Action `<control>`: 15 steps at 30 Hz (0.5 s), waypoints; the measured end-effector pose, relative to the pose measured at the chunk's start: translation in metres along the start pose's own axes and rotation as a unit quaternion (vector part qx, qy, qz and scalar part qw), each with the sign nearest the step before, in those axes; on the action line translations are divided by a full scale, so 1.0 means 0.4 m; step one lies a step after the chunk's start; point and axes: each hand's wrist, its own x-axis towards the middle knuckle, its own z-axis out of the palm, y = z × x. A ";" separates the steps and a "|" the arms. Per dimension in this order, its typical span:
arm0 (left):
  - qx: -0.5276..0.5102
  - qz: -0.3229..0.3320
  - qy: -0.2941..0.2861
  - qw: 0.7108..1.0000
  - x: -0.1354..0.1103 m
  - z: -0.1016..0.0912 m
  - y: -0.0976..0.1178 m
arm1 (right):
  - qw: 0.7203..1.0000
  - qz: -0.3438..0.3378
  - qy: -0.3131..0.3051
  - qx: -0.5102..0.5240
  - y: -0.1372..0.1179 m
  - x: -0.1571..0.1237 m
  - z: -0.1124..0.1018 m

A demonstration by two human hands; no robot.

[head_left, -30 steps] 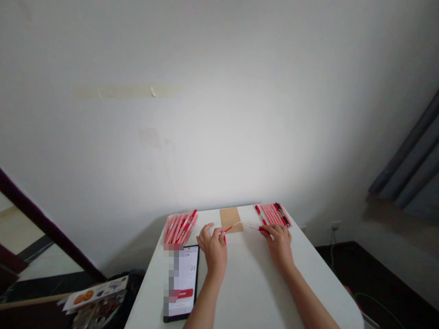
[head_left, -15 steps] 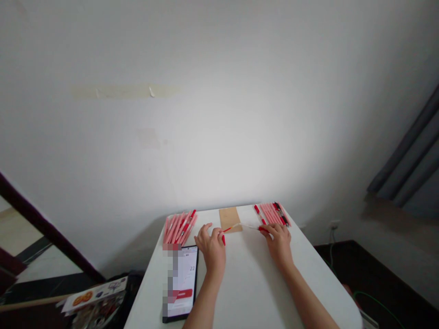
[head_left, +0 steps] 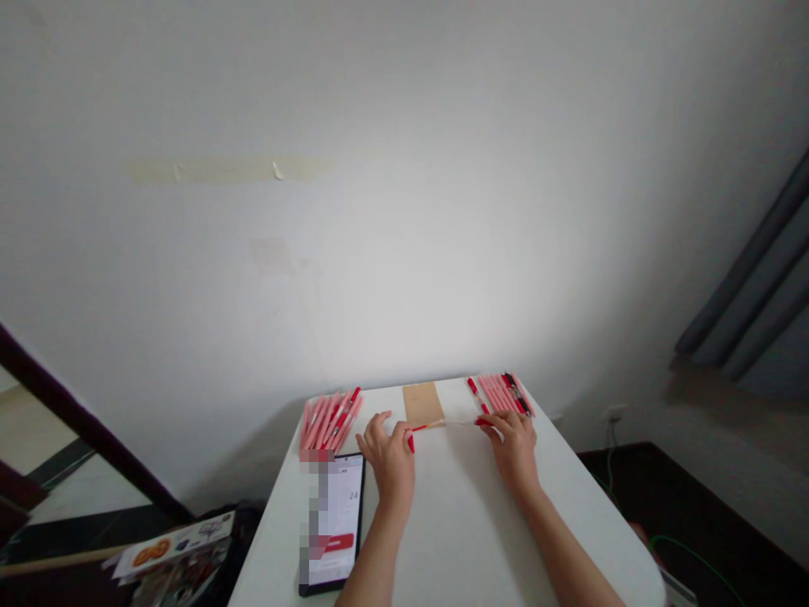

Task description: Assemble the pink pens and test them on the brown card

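Note:
Between my two hands a thin pen refill, red at its left end and pale further right, stretches low over the table. Pinched fingers of my left hand hold the red end, and a red pen cap sticks out below them. My right hand is closed on a red pen piece at the other end. A faint clear length joins the two sides; whether it is the refill or a barrel I cannot make out. Behind the refill lies a tan paper piece.
Many pink and red pens lie at the back left of the white table. Another row of pens, with a black one, lies back right. A phone rests beside my left forearm. The wall stands right behind the table.
The refill was bowed upward between my hands and now runs lower and straighter. Both hands have kept their places and grips.

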 end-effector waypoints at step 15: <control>-0.017 0.026 -0.024 0.999 -0.011 0.010 0.005 | 1.000 -0.030 -0.005 0.009 -0.001 -0.002 0.007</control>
